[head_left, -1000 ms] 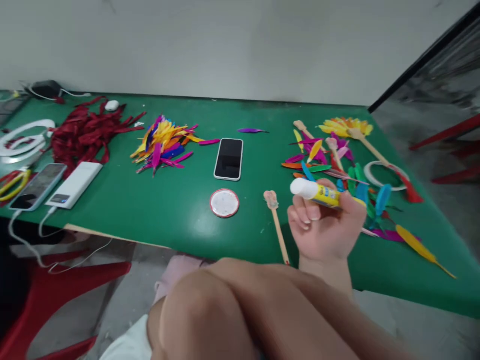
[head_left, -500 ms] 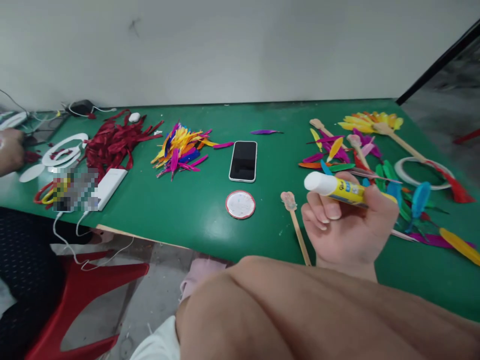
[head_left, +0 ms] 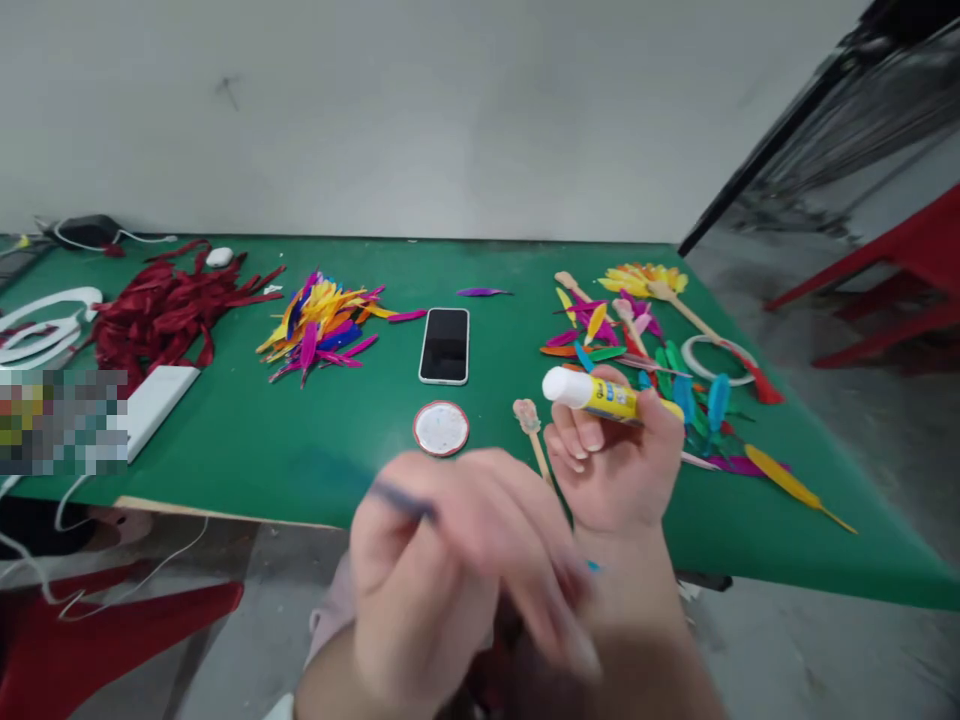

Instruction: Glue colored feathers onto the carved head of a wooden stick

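Observation:
My right hand [head_left: 615,450], palm up, grips a yellow glue stick [head_left: 619,400] with its white cap end pointing left. My left hand [head_left: 465,560] is smeared by motion in front of the table edge. A thin dark strip-like thing [head_left: 405,500] sticks out leftward from its fingers; blur hides its kind. A wooden stick [head_left: 529,422] with a glue-smeared head lies just left of my right hand. Beyond my left hand is a round white disc [head_left: 441,430] with a red rim. Coloured feathers [head_left: 675,380] lie behind and right of my right hand.
A phone [head_left: 444,346] lies mid-table, with a feather pile [head_left: 322,325] and dark red ribbons [head_left: 161,310] to its left. A yellow feather fan [head_left: 643,278] and a white ring [head_left: 720,360] are at right. White power bank [head_left: 161,405] lies near the left edge.
My left hand has come into view at the lower middle, replacing the bare arm that crossed the bottom. The view has swung right; my right hand still grips the glue stick.

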Available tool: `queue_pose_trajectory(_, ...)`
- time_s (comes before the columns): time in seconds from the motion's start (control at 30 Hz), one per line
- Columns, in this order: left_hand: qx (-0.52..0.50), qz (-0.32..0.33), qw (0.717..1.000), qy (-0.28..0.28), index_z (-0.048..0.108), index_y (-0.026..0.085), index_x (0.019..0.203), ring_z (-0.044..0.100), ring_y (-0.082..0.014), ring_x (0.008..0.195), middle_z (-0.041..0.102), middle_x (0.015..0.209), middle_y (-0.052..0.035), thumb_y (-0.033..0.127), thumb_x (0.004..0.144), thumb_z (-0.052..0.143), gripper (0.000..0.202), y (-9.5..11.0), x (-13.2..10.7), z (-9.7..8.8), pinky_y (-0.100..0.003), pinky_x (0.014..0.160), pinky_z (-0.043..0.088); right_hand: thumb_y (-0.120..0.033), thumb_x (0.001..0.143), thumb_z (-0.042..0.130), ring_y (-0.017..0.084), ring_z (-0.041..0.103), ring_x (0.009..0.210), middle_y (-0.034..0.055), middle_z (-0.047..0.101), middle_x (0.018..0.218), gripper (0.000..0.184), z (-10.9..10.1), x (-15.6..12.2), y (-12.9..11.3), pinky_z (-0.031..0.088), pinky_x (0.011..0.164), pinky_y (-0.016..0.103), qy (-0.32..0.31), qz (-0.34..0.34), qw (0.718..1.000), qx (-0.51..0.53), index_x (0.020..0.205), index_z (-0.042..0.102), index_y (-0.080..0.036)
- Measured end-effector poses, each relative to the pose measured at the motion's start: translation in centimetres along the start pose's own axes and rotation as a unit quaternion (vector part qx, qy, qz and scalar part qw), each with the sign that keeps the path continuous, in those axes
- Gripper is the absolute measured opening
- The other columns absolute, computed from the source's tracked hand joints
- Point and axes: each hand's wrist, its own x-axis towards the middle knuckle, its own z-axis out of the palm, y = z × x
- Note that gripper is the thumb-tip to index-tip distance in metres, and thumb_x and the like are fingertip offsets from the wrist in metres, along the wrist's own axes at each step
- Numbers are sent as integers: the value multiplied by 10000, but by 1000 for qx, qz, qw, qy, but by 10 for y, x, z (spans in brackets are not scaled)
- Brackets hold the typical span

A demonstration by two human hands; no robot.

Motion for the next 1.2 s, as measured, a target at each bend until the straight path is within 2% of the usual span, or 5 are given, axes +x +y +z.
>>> queue_pose_trajectory(0.17, -106, 1, 994, 10, 620, 202, 902, 575, -100, 567, 582, 532, 32, 280, 862, 489, 158, 11, 34, 32, -235, 611, 467, -453, 693, 590, 80, 338, 335, -57, 430, 359, 252, 0, -3, -10, 258, 312, 164, 25, -31, 999, -3, 759, 607, -210)
queue_pose_trajectory(0.37, -43, 2, 998, 37, 624, 181, 925, 576, -97, 618, 606, 603, 19, 287, 844, 513, 173, -6, 40, 25, -227, 640, 462, -488, 691, 598, 73, 369, 327, -48, 437, 353, 294, 1, -8, -18, 321, 342, 176, 62, -148, 983, -88, 714, 627, -197)
queue_pose_trajectory(0.53, -39, -48, 998, 11, 631, 171, 934, 544, -86, 517, 568, 541, 30, 282, 822, 530, 188, -3, 42, 28, -208, 533, 462, -422, 696, 596, 82, 414, 344, -39, 467, 396, 237, 3, -15, -20, 339, 342, 187, 65, -180, 973, -127, 734, 641, -193)
queue_pose_trajectory(0.83, 85, 15, 995, -58, 635, 180, 1052, 491, -79, 443, 534, 484, 31, 274, 845, 489, 271, -14, 34, 34, -204, 458, 432, -402, 695, 570, 89, 418, 331, -44, 475, 366, 192, 3, -11, -11, 323, 365, 205, 68, -130, 977, -152, 716, 604, -214)
queue_pose_trajectory(1.2, 91, -31, 993, -65, 626, 198, 1059, 485, -77, 417, 523, 463, 43, 281, 849, 477, 270, -24, 38, 31, -195, 429, 418, -432, 735, 541, 71, 381, 320, -63, 439, 363, 234, -7, -3, -3, 290, 359, 196, 103, -110, 975, -166, 711, 578, -202)
